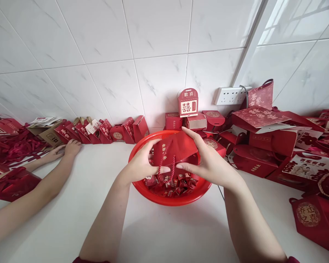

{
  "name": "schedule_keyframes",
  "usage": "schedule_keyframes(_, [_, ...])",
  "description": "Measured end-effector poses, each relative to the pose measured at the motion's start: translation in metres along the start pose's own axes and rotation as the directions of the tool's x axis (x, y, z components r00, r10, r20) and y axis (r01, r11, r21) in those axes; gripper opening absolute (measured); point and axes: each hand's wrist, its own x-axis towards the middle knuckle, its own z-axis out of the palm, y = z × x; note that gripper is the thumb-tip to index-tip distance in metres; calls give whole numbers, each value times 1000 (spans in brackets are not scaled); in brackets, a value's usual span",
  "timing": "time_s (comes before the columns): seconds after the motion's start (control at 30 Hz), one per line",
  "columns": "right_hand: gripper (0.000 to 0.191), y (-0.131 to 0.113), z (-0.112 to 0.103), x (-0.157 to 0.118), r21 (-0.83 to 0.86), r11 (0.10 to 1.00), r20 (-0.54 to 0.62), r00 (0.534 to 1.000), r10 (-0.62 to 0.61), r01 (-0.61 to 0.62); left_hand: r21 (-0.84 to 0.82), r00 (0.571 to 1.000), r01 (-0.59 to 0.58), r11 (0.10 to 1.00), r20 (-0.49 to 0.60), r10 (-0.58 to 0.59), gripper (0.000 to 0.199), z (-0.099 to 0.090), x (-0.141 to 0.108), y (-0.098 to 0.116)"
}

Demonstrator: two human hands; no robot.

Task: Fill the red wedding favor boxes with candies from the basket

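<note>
Between my two hands is a red gift box (pixel 182 144) with gold lettering and a twisted red cord handle (pixel 173 166). My left hand (pixel 138 164) grips its left side, thumb across the front near the cord. On the right side, my right hand (pixel 205 157) has its fingers over the top edge and its thumb by the cord. The box is tilted above a red plastic basket (pixel 171 202). Small red wrapped candies (pixel 178 186) lie in the basket below the box. Whether anything is inside the box cannot be seen.
Red boxes (pixel 117 134) line the wall on the left, near another person's hands (pixel 72 148). A double-happiness box (pixel 188 104) stands on others behind the basket. Many red boxes (pixel 259 159) are heaped at right, below a white power strip (pixel 231 95).
</note>
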Motion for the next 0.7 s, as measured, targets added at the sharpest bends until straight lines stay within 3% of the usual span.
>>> schedule_keyframes(0.17, [75, 6, 3, 4, -75, 997, -128, 992, -15, 5, -91, 994, 103, 990, -12, -105, 87, 2, 2, 1])
schedule_keyframes(0.33, [14, 6, 0, 5, -160, 984, -154, 983, -99, 74, 11, 996, 94, 995, 7, -94, 89, 4, 1, -1])
schedule_keyframes(0.43, [19, 7, -3, 3, -158, 980, -117, 983, -142, 123, 242, 999, 11, 970, 33, -20, 87, -1, 2, -5])
schedule_keyframes(0.53, [24, 9, -4, 2, -188, 975, -84, 987, -140, 122, 395, 994, -63, 917, 110, 20, 62, -12, 2, -9])
schedule_keyframes(0.6, [26, 9, -3, 4, -222, 968, -54, 990, -132, 117, 363, 996, -31, 931, 90, -2, 48, -18, 2, -11])
schedule_keyframes(0.7, [26, 9, 2, 7, -276, 950, -9, 988, -152, 144, 252, 997, 16, 968, -80, 4, 44, -20, 1, -9])
